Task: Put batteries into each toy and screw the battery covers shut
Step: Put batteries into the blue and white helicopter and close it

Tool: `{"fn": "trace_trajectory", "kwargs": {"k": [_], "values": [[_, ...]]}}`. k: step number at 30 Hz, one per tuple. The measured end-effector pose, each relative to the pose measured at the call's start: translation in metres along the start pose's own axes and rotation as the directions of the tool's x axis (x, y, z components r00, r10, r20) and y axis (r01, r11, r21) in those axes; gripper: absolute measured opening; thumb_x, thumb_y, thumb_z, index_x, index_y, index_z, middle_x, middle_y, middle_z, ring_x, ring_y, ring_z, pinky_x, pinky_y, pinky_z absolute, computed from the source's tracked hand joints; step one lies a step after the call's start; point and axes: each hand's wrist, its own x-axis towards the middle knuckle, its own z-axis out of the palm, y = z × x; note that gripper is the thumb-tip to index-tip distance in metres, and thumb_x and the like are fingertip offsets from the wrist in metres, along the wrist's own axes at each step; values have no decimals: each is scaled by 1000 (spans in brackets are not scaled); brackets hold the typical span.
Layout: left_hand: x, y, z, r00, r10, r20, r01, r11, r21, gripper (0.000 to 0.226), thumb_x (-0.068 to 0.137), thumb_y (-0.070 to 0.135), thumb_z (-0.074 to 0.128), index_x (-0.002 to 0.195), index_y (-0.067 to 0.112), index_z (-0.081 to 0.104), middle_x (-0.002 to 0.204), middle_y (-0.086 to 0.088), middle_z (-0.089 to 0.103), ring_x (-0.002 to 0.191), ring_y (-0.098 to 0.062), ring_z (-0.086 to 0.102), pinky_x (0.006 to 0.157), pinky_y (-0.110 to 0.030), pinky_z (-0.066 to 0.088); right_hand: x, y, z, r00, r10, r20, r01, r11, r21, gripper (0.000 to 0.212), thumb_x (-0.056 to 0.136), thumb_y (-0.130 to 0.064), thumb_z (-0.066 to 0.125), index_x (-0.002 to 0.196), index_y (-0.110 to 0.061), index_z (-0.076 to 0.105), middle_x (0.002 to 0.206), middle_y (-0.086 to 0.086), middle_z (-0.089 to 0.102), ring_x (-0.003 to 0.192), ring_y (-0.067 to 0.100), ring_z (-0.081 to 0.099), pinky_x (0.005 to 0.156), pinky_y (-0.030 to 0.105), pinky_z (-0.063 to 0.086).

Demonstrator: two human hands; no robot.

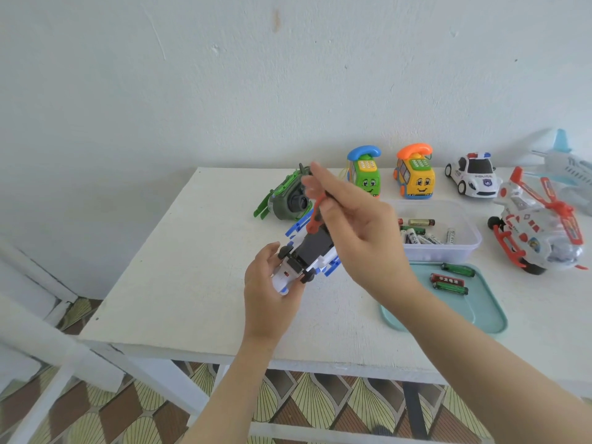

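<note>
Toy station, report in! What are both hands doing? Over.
Left hand grips blue-and-white toy, underside up. Right hand holds red screwdriver, tip at toy's dark underside. Nothing in the way. Over.

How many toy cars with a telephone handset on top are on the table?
2. The green phone car stands at the back of the table; the yellow phone car stands right of it. None seems hidden.

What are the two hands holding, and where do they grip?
Left hand grips the white and blue toy by its near end; right hand pinches the red screwdriver at its upper end.
</note>
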Motion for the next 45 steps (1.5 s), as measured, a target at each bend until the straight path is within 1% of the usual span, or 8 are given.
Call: {"fn": "trace_trajectory", "kwargs": {"k": [7, 12, 18, 24, 29, 34, 42, 45], "values": [[-1, -1, 1, 1000, -10, 22, 11, 1000, -12, 64, 73, 18, 85, 125, 27, 49, 114, 28, 57, 117, -15, 57, 96, -38, 48, 2, 2, -1, 990, -137, -38, 121, 953, -277, 31, 93, -20, 54, 118, -7, 65, 92, 10, 65, 96, 3, 58, 79, 11, 44], [0, -2, 1, 1000, -15, 19, 16, 1000, -8, 64, 74, 19, 85, 125, 28, 49, 114, 25, 58, 114, -14, 58, 96, -40, 49, 5, -5, -2, 996, 60, 66, -70, 982, 173, 34, 91, -4, 52, 124, -9, 60, 92, 9, 62, 68, 28, 58, 70, 26, 50], [-1, 0, 0, 1000, -15, 25, 15, 1000, -14, 64, 74, 16, 84, 128, 20, 50, 114, 26, 56, 116, -15, 58, 95, -40, 49, 5, 3, -4, 995, -79, -53, 63, 965, -256, 28, 90, -17, 57, 115, -10, 67, 89, 12, 65, 90, 1, 58, 83, 10, 40], [0, 4, -1, 1000, -20, 15, 20, 999, -32, 65, 74, 14, 84, 122, 32, 45, 113, 29, 57, 114, -11, 59, 95, -37, 49, 6, -5, -4, 996, 73, 44, -77, 991, 106, 36, 87, -4, 60, 118, -22, 63, 92, 12, 62, 69, 15, 60, 73, 23, 50], [-1, 3, -1, 999, -30, 23, 31, 999, -37, 65, 74, 15, 84, 122, 34, 45, 113, 26, 58, 114, -11, 59, 94, -35, 50, 5, -3, -4, 996, -68, 60, 79, 976, -205, 33, 91, -11, 52, 123, -11, 62, 99, -5, 62, 109, 2, 54, 87, 6, 37], [-1, 2, -1, 999, -37, 22, 38, 999, -38, 64, 74, 15, 84, 122, 34, 45, 113, 24, 59, 113, -10, 59, 93, -34, 50, 4, -9, -2, 983, 10, 183, -28, 995, 92, 44, 87, -3, 55, 128, -19, 54, 90, -6, 62, 77, 11, 59, 83, 30, 53], [-2, 3, -1, 998, -46, 34, 48, 998, -52, 66, 74, 14, 84, 123, 34, 45, 115, 24, 58, 114, -6, 59, 93, -32, 50, 3, 2, -6, 980, -195, 50, 200, 923, -328, 37, 92, -10, 52, 127, 1, 57, 118, 12, 62, 112, -6, 52, 88, 4, 37], [-2, 4, -2, 999, -36, 30, 38, 997, -61, 66, 75, 16, 84, 120, 41, 43, 115, 23, 60, 113, -7, 60, 92, -33, 51, 2, -1, -10, 992, -97, 78, 109, 980, -168, 36, 89, -7, 55, 125, -6, 61, 91, 5, 65, 80, 17, 67, 81, 22, 53]]}}
